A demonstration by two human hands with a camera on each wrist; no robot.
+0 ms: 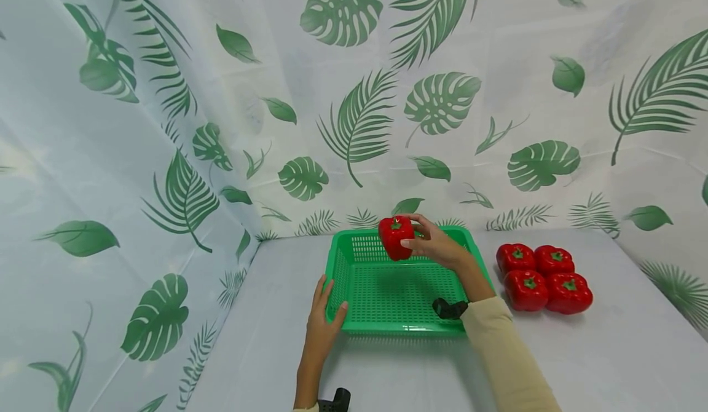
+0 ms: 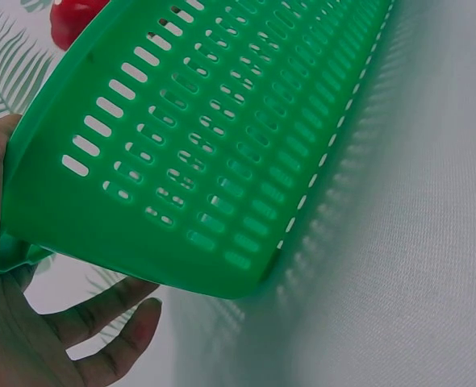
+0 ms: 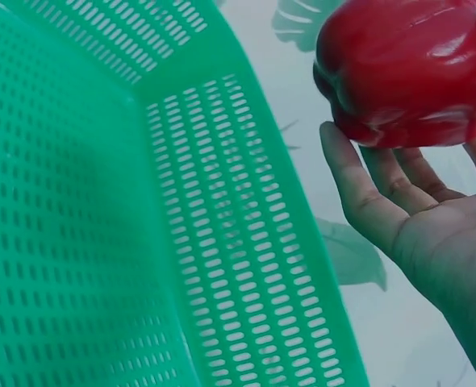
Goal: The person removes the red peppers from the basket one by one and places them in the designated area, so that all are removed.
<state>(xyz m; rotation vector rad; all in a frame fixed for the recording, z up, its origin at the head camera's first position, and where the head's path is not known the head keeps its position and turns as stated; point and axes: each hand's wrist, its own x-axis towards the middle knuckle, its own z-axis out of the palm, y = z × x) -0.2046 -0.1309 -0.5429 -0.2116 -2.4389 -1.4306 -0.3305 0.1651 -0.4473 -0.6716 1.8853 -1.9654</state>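
My right hand (image 1: 437, 246) holds a red bell pepper (image 1: 394, 237) above the back part of a green perforated plastic basket (image 1: 404, 329). In the right wrist view the fingers (image 3: 395, 189) lie under the pepper (image 3: 407, 72), beyond the basket's side wall (image 3: 238, 234). At the basket's near left corner my left hand (image 1: 323, 326) grips the rim, with the thumb and the fingers on either side of the corner. The left wrist view shows that hand (image 2: 28, 322) against the basket's outer wall (image 2: 181, 161).
Several red bell peppers (image 1: 539, 277) stand grouped on the white-covered table (image 1: 608, 363), to the right of the basket. Behind and to the left hangs a white curtain (image 1: 376, 55) printed with green leaves. A dark wrist camera (image 1: 449, 309) overlaps the basket's right side.
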